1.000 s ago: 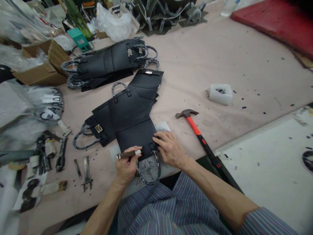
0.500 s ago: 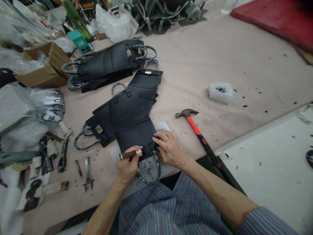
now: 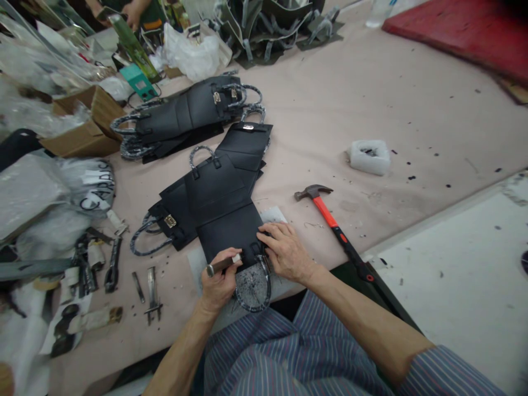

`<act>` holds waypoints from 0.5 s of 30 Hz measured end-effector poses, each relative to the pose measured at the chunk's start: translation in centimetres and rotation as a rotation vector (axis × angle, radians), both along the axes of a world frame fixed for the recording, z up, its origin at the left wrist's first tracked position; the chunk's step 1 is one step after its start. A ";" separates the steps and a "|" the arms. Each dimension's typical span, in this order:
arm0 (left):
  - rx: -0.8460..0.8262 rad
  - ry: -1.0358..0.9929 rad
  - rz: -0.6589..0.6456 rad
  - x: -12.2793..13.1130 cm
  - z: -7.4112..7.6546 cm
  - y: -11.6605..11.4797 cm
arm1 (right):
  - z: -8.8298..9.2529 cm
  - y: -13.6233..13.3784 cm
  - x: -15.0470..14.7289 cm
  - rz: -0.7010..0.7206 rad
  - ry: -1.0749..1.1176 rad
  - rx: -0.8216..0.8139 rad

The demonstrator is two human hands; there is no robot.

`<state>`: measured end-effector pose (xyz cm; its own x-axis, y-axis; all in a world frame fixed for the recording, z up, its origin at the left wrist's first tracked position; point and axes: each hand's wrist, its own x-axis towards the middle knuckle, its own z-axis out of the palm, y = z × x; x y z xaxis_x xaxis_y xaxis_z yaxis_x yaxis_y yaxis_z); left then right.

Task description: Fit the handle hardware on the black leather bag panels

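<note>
My left hand (image 3: 219, 283) is closed around a short brown-shafted punch (image 3: 225, 264). The tool is tilted, and its lighter metal end is close to the front part of a black leather bag panel (image 3: 226, 225). My right hand (image 3: 286, 250) grips that panel's right edge, fingertips on top; the thumb is hidden. A wrapped bag handle (image 3: 253, 311) curves toward me from the panel's front edge. Beneath the panel lies a pale, speckled board (image 3: 196, 261). To the right of my right hand rests a claw hammer (image 3: 330, 217) with a red and black grip.
More black bag panels (image 3: 185, 113) with wrapped handles are stacked behind. Loose metal tools (image 3: 152, 294) lie at left, near plastic-wrapped items and a cardboard box (image 3: 88, 129). A white foam block (image 3: 370, 157) sits at right. Another person's hands (image 3: 132, 14) show at the far left.
The camera view has shifted slightly, so the table items at left appear a little farther right and lower. The punch has tilted slightly in my left hand; my right hand stays in place.
</note>
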<state>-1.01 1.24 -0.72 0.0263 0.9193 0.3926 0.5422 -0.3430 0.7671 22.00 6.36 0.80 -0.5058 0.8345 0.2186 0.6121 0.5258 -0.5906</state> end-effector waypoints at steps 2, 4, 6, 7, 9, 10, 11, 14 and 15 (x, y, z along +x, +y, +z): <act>-0.015 0.039 0.010 0.1 0.3 0.2 | 0.0 0.0 0.0 0.002 -0.010 0.003; -0.020 0.085 0.000 0.2 0.8 0.5 | 0.0 0.0 0.1 0.002 -0.017 0.006; -0.011 0.122 -0.021 0.4 1.2 0.9 | 0.0 0.0 0.1 0.002 -0.020 0.012; -0.006 0.134 -0.024 0.5 1.4 1.0 | 0.0 0.0 0.1 0.001 -0.020 0.017; -0.015 0.149 -0.014 0.7 1.6 1.2 | -0.1 0.0 0.0 -0.001 -0.017 0.029; -0.027 0.153 -0.003 0.8 1.7 1.2 | -0.2 0.0 0.0 0.000 -0.014 0.035; -0.042 0.157 0.010 0.9 1.7 1.2 | -0.2 -0.1 -0.1 0.002 -0.006 0.042; -0.076 0.149 0.036 1.1 1.7 1.1 | -0.3 -0.2 0.1 -0.006 0.054 0.061; -0.083 0.139 0.043 1.1 1.7 1.0 | -0.3 -0.3 0.3 -0.028 0.073 0.069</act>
